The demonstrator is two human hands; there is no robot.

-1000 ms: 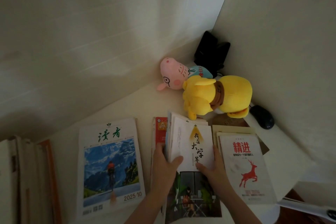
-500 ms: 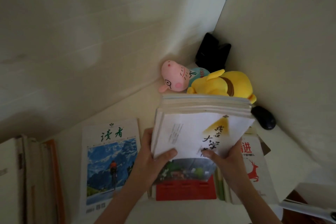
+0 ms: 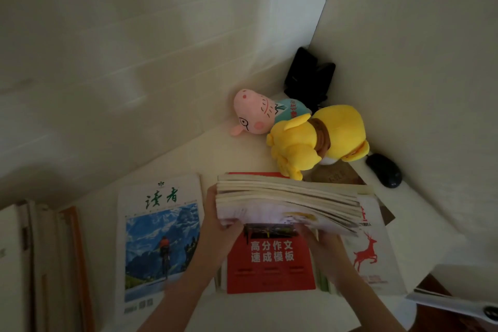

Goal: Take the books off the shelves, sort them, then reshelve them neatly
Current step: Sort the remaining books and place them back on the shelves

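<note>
A thick stack of several books point(image 3: 285, 201) is lifted above the white surface, its page edges facing me. My left hand point(image 3: 219, 234) grips its near left corner and my right hand point(image 3: 324, 246) grips its near right side. Below the stack lies a red book with white characters point(image 3: 270, 267). A magazine with a blue mountain cover point(image 3: 161, 240) lies flat to the left. A white book with a red deer point(image 3: 370, 253) lies to the right, partly under the stack.
A pink pig plush point(image 3: 256, 116) and a yellow plush point(image 3: 318, 140) sit in the far corner, with black objects point(image 3: 310, 75) behind them and a black mouse point(image 3: 384, 170) at right. More books point(image 3: 40, 264) stand at the far left. White walls enclose the surface.
Both hands lifted the stack off the red book and tilted it up, so its cover has turned away and the page edges face me. The red book's cover is now exposed.
</note>
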